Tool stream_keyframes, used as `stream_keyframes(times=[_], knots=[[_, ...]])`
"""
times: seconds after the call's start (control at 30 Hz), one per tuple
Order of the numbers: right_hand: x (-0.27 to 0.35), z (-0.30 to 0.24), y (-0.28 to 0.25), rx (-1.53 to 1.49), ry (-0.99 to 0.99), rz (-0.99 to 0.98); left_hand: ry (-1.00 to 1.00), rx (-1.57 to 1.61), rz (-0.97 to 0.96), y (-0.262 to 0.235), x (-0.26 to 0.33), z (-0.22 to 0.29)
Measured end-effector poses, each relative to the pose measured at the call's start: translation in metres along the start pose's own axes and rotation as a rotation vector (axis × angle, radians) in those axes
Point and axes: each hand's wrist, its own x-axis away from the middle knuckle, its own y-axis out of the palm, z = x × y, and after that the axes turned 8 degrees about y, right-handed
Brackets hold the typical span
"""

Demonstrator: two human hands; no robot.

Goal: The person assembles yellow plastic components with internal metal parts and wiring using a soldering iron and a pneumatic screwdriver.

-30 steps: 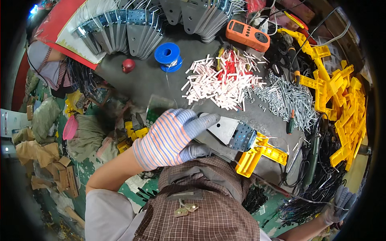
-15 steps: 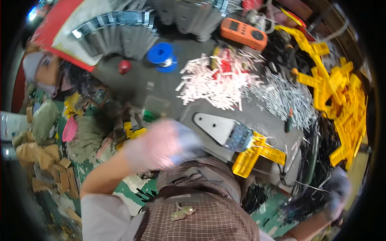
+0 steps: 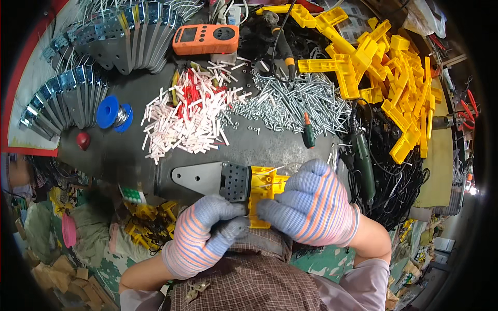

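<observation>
A flat grey metal plate (image 3: pixel 198 177) with a rounded end and two holes lies near the table's front edge. Its perforated dark-blue section (image 3: pixel 235 181) meets a yellow plastic bracket (image 3: pixel 257 194), over which thin pale wires run. My left hand (image 3: pixel 205 236), in a striped knit glove, is curled at the lower edge of the perforated section. Its thumb and fingers are closed towards each other, and what lies between them is hidden. My right hand (image 3: pixel 316 207), gloved likewise, closes over the bracket's right side and covers part of it.
Beyond lie white sleeves (image 3: pixel 184 127), a pile of screws (image 3: pixel 290 106), a green screwdriver (image 3: pixel 309 137) and a blue solder spool (image 3: pixel 109 111). An orange meter (image 3: pixel 206 39) and soldering iron (image 3: pixel 284 46) are farther back. Yellow brackets (image 3: pixel 410 93) heap at right, beside a green-handled tool (image 3: pixel 364 166).
My view has swung right. My right hand has come from the lower right onto the yellow bracket, and my left hand has moved to the plate's edge.
</observation>
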Motion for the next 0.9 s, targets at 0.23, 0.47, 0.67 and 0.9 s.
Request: stream_keyframes(times=[0.23, 0.47, 0.67, 0.9], knots=[[-0.027, 0.128, 0.007, 0.243, 0.778, 0.196, 0.126, -0.451, -0.008, -0.027, -0.011, -0.009], [-0.085, 0.180, 0.047, 0.069, 0.334, 0.434, 0.033, -0.299, 0.147, 0.024, -0.021, -0.033], [0.007, 0.080, -0.013, -0.646, 0.565, 0.808, 0.208, -0.484, 0.160, 0.028, -0.019, -0.029], [0.084, 0.013, -0.013, -0.735, 0.650, 1.003, 0.423, -0.683, 0.126, 0.054, -0.024, -0.038]])
